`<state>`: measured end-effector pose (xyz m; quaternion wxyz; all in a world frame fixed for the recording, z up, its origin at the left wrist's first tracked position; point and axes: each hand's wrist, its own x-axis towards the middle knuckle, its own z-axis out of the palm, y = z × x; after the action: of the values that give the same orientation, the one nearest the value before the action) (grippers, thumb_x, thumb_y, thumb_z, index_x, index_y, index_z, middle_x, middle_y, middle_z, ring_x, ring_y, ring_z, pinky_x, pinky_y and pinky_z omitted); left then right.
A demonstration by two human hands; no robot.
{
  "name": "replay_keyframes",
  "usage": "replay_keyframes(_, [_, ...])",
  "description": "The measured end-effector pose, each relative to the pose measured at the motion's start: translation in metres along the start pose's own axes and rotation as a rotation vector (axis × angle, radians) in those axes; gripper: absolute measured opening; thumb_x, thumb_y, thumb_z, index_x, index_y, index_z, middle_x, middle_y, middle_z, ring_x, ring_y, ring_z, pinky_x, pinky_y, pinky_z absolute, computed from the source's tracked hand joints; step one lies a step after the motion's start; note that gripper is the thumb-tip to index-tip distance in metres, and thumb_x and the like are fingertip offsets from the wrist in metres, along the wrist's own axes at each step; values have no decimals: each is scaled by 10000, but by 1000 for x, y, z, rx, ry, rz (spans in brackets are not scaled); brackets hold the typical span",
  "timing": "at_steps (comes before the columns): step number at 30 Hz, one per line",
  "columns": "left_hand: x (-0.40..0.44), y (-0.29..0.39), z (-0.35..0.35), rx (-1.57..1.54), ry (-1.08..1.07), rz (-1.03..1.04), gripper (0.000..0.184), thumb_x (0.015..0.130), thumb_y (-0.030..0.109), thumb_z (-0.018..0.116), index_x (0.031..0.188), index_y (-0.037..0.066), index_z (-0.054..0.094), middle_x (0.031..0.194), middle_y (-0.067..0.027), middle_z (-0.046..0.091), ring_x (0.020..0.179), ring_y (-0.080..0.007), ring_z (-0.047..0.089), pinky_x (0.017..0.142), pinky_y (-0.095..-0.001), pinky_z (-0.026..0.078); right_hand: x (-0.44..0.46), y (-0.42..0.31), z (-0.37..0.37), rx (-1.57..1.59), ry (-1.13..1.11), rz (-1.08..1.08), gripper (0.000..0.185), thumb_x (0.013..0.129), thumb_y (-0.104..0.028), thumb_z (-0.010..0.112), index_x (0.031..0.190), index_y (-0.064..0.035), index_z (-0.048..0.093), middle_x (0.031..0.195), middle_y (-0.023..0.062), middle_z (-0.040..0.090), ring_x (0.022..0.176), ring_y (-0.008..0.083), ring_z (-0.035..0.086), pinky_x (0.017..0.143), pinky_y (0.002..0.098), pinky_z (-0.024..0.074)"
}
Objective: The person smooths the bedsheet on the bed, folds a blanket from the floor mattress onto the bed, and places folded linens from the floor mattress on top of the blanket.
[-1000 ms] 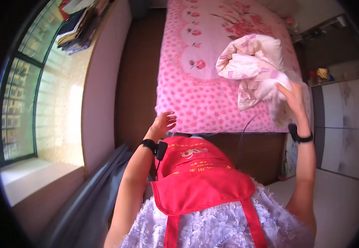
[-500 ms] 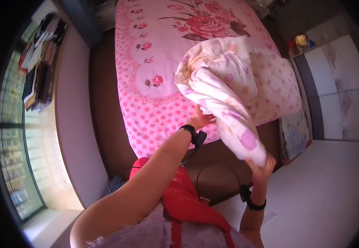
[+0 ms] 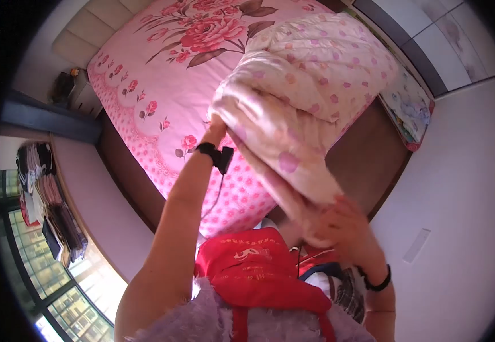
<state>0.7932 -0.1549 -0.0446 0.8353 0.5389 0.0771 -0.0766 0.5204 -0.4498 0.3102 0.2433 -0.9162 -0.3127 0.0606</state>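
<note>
compared with half a second ago, the spotted quilt (image 3: 316, 74) looks less like a twisted roll and more like a broad spread, lying over the right side of the bed (image 3: 244, 196) with its near end pulled out past the foot of the bed. the left hand (image 3: 217, 123) has gone from near the foot of the bed to farther up over it, at the quilt's left edge. the right hand (image 3: 347, 231) is still out past the foot of the bed, clutching that near end (the view has swung round too, so not every shift is the quilt). for the work in hand, i'd read that as the bunched part getting loosened out.

hard-to-see stuff: the right hand is smeared by motion, so its fingers are mush. the left hand's fingers are hidden by the quilt, and i honestly can't tell if they're pinching the edge or just tucked under it. there's also plaid cloth (image 3: 353, 293) off the foot of the bed, partly hidden by the red apron (image 3: 253, 256) and the right forearm.
</note>
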Motion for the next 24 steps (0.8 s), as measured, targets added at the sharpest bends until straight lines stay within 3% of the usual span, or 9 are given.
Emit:
replay_keyframes(2, [-12, 84, 21, 256, 113, 166, 210, 834, 97, 487, 1014, 33, 573, 772, 5, 573, 668, -110, 529, 563, -268, 446, 3, -9, -5, -205, 56, 59, 116, 611, -131, 599, 726, -115, 601, 748, 15, 493, 863, 202, 515, 930, 423, 363])
replay_keyframes(6, [-75, 233, -16, 339, -19, 333, 375, 732, 80, 499, 1083, -37, 556, 731, -12, 571, 528, -81, 492, 452, -251, 398, 25, -79, -42, -357, -1, 132, 101, 577, -150, 586, 669, -107, 582, 756, 24, 490, 875, 201, 509, 932, 434, 354])
replay_keyframes(8, [-130, 294, -42, 539, 79, 471, 429, 757, 73, 477, 1171, -39, 500, 675, 27, 508, 518, -32, 421, 434, -200, 336, 35, -121, -36, -430, -49, 206, 100, 561, -157, 580, 646, -106, 571, 757, 24, 486, 879, 202, 504, 928, 440, 352])
replay_keyframes(10, [-186, 317, -74, 491, 131, 265, 452, 764, 28, 473, 1212, -33, 473, 666, 44, 493, 514, -23, 391, 443, -176, 313, 49, -157, -10, -405, -130, 217, 97, 577, -159, 569, 652, -97, 575, 775, 16, 504, 906, 200, 501, 908, 440, 358])
replay_keyframes(16, [-258, 176, -230, 419, 134, -148, 538, 755, -40, 467, 1283, 55, 428, 822, -44, 595, 543, -75, 489, 463, -219, 376, 34, -167, 182, -250, -278, 139, 84, 594, -183, 572, 663, -135, 574, 824, 13, 501, 933, 199, 475, 862, 400, 365])
replay_keyframes(18, [-267, 107, -281, 880, -24, -406, 569, 753, -26, 478, 1298, 125, 419, 911, -109, 612, 579, -154, 576, 490, -263, 434, 10, -148, 260, -209, -310, 108, 138, 631, -163, 579, 757, -121, 614, 864, 24, 524, 960, 210, 484, 827, 407, 389])
replay_keyframes(20, [-277, 26, -341, 1181, -28, -574, 540, 731, -68, 513, 1219, 161, 473, 665, -102, 561, 456, -180, 512, 405, -331, 435, -11, -136, 313, 4, -504, 209, 192, 661, -138, 581, 845, -100, 619, 912, 44, 539, 975, 237, 495, 810, 414, 409])
replay_keyframes(23, [-263, 23, -384, 798, 66, -1127, 320, 747, 11, 539, 1045, 122, 505, 630, -115, 527, 460, -226, 517, 394, -367, 432, -49, -117, 381, 228, -461, 533, 264, 709, -102, 568, 969, -70, 598, 942, 72, 568, 945, 269, 534, 770, 406, 443])
replay_keyframes(24, [-255, 22, -410, 618, 80, -1061, 247, 758, 43, 530, 991, 119, 502, 639, -107, 519, 451, -218, 503, 386, -360, 420, -56, -115, 391, 290, -389, 669, 286, 726, -90, 562, 1009, -60, 586, 945, 81, 579, 925, 278, 551, 754, 401, 455])
